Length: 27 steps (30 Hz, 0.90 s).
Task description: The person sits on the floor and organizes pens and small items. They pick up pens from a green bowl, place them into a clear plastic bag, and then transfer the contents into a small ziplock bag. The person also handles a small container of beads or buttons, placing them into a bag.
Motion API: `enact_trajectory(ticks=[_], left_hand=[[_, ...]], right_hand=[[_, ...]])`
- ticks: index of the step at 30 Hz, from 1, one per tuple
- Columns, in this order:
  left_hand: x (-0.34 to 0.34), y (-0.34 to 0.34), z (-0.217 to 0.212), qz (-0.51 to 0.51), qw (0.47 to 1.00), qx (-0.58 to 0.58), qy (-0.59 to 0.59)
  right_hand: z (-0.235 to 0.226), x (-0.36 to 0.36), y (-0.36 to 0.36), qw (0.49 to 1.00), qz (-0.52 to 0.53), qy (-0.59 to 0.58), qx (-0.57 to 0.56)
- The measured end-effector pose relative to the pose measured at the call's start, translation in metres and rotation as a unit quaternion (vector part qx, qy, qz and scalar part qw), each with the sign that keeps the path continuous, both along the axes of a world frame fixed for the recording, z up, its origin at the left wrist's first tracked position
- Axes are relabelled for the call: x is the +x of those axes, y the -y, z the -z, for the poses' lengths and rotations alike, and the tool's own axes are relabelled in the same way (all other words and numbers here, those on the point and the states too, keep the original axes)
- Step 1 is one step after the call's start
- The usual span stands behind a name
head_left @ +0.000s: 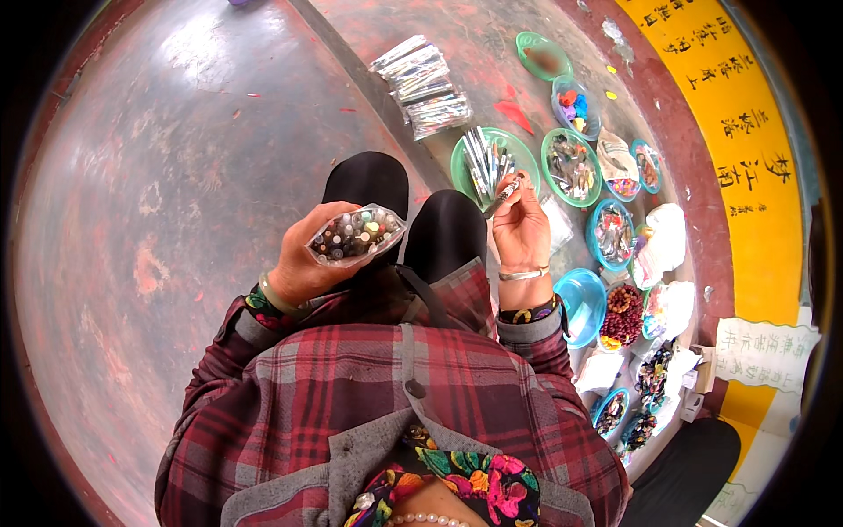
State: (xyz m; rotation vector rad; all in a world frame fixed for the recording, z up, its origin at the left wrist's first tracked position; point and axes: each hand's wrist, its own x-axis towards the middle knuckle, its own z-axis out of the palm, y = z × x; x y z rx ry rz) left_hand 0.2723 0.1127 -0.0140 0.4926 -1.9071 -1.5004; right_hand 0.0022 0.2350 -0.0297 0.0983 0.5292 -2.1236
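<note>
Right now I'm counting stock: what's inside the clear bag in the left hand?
The clear bag in the left hand shows upright pen ends with coloured caps. Their barrels and the bag's bottom are hidden.

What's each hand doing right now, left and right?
Left hand: closed around a clear plastic bag full of small pens.
Right hand: closed, pinching a single pen over the green bowl.

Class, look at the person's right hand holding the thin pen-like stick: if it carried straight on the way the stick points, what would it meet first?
Probably the green bowl of similar sticks, just beyond the right hand; the stick points up and left towards it. Depth is unclear.
</note>
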Motion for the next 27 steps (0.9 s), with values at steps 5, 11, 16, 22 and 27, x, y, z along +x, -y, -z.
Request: enact_trajectory(ticks=[5, 11, 16, 22, 27], left_hand=[[-0.001, -0.001, -0.003, 0.002, 1.0, 0.002, 0.005], [0.0, 0.0, -0.004, 0.015, 1.0, 0.007, 0.014], [-0.001, 0.002, -0.007, 0.018, 0.999, -0.027, 0.018], [0.001, 0.004, -0.008, 0.024, 0.999, -0.024, 0.015], [0.005, 0.005, -0.002, 0.028, 0.999, -0.017, 0.011]], right_hand=[[-0.006, -0.004, -0.003, 0.994, 0.04, -0.099, 0.012], [-0.034, 0.008, -0.003, 0.967, 0.098, -0.235, 0.03], [-0.055, 0.03, 0.0, 0.943, 0.093, -0.32, 0.014], [-0.075, 0.055, 0.006, 0.902, 0.056, -0.427, -0.036], [-0.084, 0.074, 0.01, 0.865, 0.022, -0.499, -0.041]])
